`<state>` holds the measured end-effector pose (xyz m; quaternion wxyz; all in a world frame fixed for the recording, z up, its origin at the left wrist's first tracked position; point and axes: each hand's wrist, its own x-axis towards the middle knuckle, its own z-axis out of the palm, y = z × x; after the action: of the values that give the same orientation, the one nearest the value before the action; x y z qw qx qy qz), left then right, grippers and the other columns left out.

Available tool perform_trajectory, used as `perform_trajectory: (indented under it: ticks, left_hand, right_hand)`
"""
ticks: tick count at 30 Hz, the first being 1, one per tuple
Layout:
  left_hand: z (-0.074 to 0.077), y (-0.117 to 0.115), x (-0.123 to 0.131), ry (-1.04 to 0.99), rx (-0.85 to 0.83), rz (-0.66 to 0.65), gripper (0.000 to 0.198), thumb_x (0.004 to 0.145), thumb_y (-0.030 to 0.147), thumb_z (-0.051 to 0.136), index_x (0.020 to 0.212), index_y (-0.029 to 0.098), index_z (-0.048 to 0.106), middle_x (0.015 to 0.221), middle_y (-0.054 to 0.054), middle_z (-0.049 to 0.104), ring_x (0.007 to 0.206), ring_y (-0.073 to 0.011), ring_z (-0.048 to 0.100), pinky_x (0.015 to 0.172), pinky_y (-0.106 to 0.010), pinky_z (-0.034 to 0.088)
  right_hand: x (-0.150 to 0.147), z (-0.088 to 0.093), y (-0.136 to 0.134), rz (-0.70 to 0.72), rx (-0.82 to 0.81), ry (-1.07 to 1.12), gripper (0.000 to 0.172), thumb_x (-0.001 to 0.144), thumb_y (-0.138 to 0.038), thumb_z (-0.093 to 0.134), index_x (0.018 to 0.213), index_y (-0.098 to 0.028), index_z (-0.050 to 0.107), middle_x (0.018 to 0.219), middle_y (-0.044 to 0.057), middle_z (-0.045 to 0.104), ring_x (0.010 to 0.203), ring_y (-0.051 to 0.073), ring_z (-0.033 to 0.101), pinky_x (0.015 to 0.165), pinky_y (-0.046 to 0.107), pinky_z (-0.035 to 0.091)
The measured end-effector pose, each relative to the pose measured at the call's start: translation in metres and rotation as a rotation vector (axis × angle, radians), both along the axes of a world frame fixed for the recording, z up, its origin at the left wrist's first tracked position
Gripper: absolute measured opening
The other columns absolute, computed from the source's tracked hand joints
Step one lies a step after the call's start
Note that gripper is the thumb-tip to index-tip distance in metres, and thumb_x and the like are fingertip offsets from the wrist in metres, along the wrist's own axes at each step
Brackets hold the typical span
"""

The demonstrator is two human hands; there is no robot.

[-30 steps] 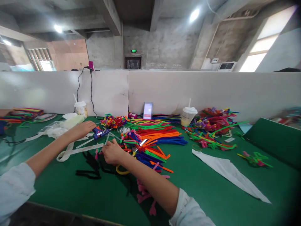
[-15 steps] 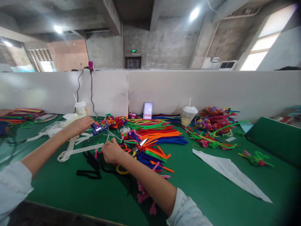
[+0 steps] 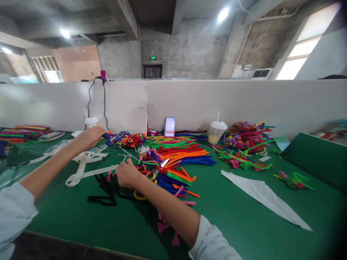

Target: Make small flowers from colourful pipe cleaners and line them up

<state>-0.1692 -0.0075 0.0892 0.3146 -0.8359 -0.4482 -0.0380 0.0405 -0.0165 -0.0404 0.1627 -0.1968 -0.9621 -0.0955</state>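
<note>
My left hand (image 3: 93,136) is closed around a blue hot glue gun (image 3: 111,138), raised over the back left of the table, its front end toward the colourful bundle of short pipe cleaner pieces (image 3: 135,139). Lower and to the right, my right hand (image 3: 128,174) is closed, with a small pink pipe cleaner piece (image 3: 109,176) showing at its fingers; the grip itself is hidden. A white paper strip (image 3: 101,171) runs up to that hand. Just right of it lie scissors (image 3: 155,174), and black pipe cleaners (image 3: 103,199) lie below left.
Orange pipe cleaners (image 3: 187,156) and other colours spread across the middle of the green table (image 3: 230,224). A lidded drink cup (image 3: 217,132) and a phone (image 3: 170,126) stand near the white partition (image 3: 189,101). White paper (image 3: 264,196) and a pipe cleaner flower (image 3: 295,180) lie at right.
My left hand has moved slightly up and left with the glue gun, whose front end now points higher. My right hand stays nearly in place. Another person's hand at the far left is gone from view.
</note>
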Motion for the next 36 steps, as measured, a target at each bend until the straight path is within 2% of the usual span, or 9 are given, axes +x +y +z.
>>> perform_trajectory:
  ticks: [9, 15, 18, 23, 27, 31, 36]
  left_hand:
    - [-0.012, 0.001, -0.013, -0.051, -0.01, -0.006, 0.033, 0.089, 0.024, 0.029, 0.107, 0.004, 0.049, 0.103, -0.015, 0.052, 0.098, -0.0213, 0.043, 0.089, -0.036, 0.037]
    - [-0.006, -0.007, -0.021, -0.19, 0.144, 0.069, 0.033, 0.088, 0.028, 0.031, 0.107, 0.006, 0.046, 0.104, -0.014, 0.051, 0.098, -0.0219, 0.043, 0.09, -0.037, 0.036]
    - [-0.007, -0.009, -0.021, -0.174, 0.095, 0.083, 0.031, 0.088, 0.027, 0.03, 0.106, 0.006, 0.045, 0.103, -0.013, 0.051, 0.098, -0.0209, 0.043, 0.09, -0.037, 0.036]
    - [-0.018, -0.008, -0.029, -0.183, 0.019, 0.102, 0.031, 0.089, 0.026, 0.031, 0.108, 0.005, 0.043, 0.105, -0.014, 0.05, 0.098, -0.0214, 0.043, 0.089, -0.038, 0.036]
    - [-0.026, -0.015, -0.035, -0.209, 0.002, 0.124, 0.029, 0.089, 0.027, 0.033, 0.108, 0.007, 0.041, 0.103, -0.014, 0.049, 0.098, -0.0217, 0.043, 0.088, -0.037, 0.037]
    - [-0.03, -0.036, -0.029, -0.215, -0.011, 0.137, 0.024, 0.089, 0.025, 0.03, 0.107, 0.01, 0.038, 0.101, -0.012, 0.048, 0.1, -0.0217, 0.041, 0.088, -0.037, 0.037]
    - [-0.04, -0.058, -0.016, -0.182, -0.062, 0.116, 0.035, 0.09, 0.021, 0.027, 0.122, 0.009, 0.027, 0.108, -0.014, 0.045, 0.102, -0.0228, 0.04, 0.089, -0.037, 0.036]
  right_hand:
    - [0.012, -0.002, -0.007, -0.016, 0.02, 0.05, 0.017, 0.073, -0.018, 0.044, 0.075, -0.011, 0.059, 0.08, 0.011, 0.062, 0.086, 0.023, 0.046, 0.078, 0.042, 0.029]
    - [0.014, -0.004, -0.011, -0.046, -0.008, 0.037, 0.019, 0.074, -0.018, 0.043, 0.08, -0.01, 0.058, 0.086, 0.011, 0.061, 0.089, 0.023, 0.045, 0.081, 0.043, 0.027]
    - [0.014, -0.002, -0.014, -0.068, -0.033, 0.019, 0.02, 0.075, -0.018, 0.042, 0.085, -0.01, 0.057, 0.091, 0.012, 0.06, 0.092, 0.024, 0.044, 0.082, 0.043, 0.026]
    - [0.023, 0.013, -0.024, -0.092, -0.08, 0.033, 0.016, 0.076, -0.016, 0.042, 0.085, -0.012, 0.054, 0.089, 0.01, 0.06, 0.091, 0.023, 0.043, 0.077, 0.04, 0.027]
    - [0.048, 0.026, -0.034, -0.055, -0.09, 0.035, 0.013, 0.078, -0.017, 0.042, 0.088, -0.015, 0.051, 0.093, 0.008, 0.058, 0.091, 0.021, 0.042, 0.073, 0.036, 0.026]
    - [0.089, 0.034, -0.041, -0.045, -0.106, 0.054, 0.01, 0.078, -0.014, 0.044, 0.086, -0.016, 0.05, 0.089, 0.005, 0.057, 0.085, 0.018, 0.041, 0.069, 0.033, 0.023]
    - [0.141, 0.038, -0.043, -0.144, -0.17, 0.111, 0.013, 0.081, -0.008, 0.04, 0.081, -0.016, 0.049, 0.086, 0.004, 0.057, 0.083, 0.016, 0.042, 0.068, 0.029, 0.022]
